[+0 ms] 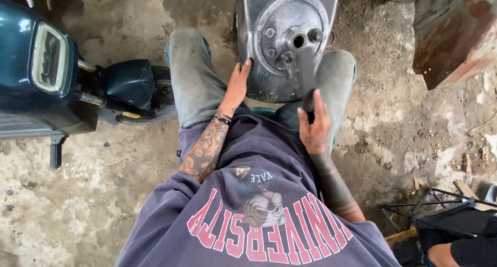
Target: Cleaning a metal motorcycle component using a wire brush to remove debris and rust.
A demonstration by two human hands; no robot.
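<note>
A grey metal engine cover [259, 80] with a round bolted plate [290, 31] stands upright between my knees. My left hand [237, 86] rests flat against its left edge, fingers apart. My right hand [313, 124] is closed around the dark handle of a tool [305, 75] whose head sits on a fitting near the plate's centre hole [298, 41]. I am seated, in grey trousers and a purple printed shirt.
A dark blue scooter front with a headlight [49, 57] and its wheel [155, 93] stands at left. A rusty metal body [455, 39] is at the upper right. A black metal frame [440, 210] and another person's knee [445, 254] are at the lower right. The floor is cracked concrete.
</note>
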